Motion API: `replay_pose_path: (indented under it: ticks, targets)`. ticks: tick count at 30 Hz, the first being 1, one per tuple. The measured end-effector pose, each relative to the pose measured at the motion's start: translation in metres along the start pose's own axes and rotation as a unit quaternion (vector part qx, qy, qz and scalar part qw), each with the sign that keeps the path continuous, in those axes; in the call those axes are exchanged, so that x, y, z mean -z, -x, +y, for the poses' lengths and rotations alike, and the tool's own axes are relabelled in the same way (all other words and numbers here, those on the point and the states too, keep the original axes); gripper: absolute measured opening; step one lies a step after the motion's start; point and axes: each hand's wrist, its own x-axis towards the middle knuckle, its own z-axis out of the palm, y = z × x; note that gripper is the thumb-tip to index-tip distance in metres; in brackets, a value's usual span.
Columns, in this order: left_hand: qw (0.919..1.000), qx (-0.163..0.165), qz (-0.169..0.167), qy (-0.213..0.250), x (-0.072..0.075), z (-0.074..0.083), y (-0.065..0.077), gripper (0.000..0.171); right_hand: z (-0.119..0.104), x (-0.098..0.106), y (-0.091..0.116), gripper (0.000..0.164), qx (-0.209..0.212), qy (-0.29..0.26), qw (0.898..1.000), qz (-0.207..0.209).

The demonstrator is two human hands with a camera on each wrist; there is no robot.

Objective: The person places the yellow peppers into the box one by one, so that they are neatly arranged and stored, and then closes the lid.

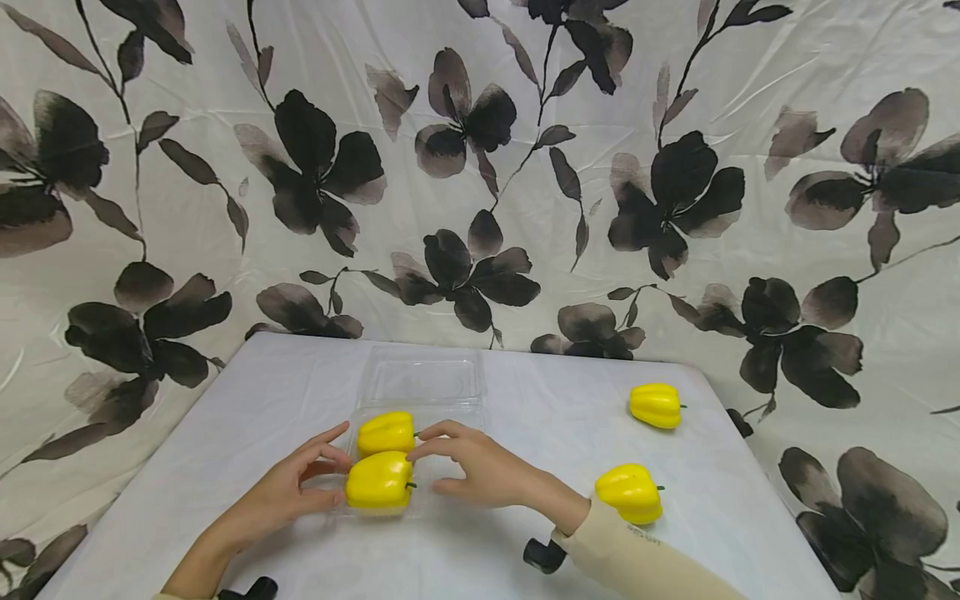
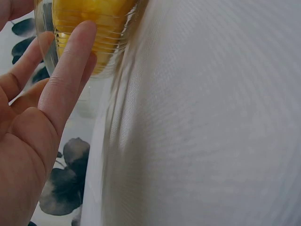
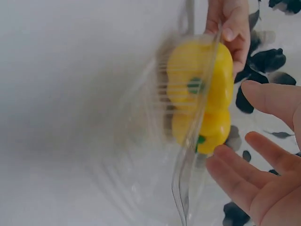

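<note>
Two yellow bell peppers, a front one (image 1: 378,481) and a back one (image 1: 386,433), sit one behind the other in the left part of a clear plastic clamshell container (image 1: 431,504). Its transparent lid (image 1: 422,380) lies folded back behind them. My left hand (image 1: 288,482) is at the container's left side, and in the left wrist view its extended fingers (image 2: 70,70) lie against the ribbed wall. Over the container's right part hovers my right hand (image 1: 480,467), fingers spread and slightly bent near the pepper stems. In the right wrist view nothing is held in it.
Two more yellow bell peppers lie to the right on the white-covered table (image 1: 517,550): one farther back (image 1: 655,406), one nearer (image 1: 630,493) beside the right forearm. A floral curtain (image 1: 570,167) hangs behind the table.
</note>
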Motion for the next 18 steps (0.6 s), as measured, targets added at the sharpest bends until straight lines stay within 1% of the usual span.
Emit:
replay_pose_path:
  ticks: [8,11,18]
  targets:
    - [1.0,0.003,0.0,-0.002,0.001,0.002,0.001,0.045,0.009,0.024,0.032,0.045,-0.012,-0.008,1.0,0.007]
    - [1.0,0.004,-0.001,-0.002,0.0,0.003,0.002,0.045,0.013,0.032,0.045,0.045,-0.012,-0.011,1.0,0.019]
    - [1.0,-0.001,0.001,-0.009,0.0,0.003,0.001,0.045,0.028,0.05,0.077,0.047,-0.049,-0.019,0.998,0.043]
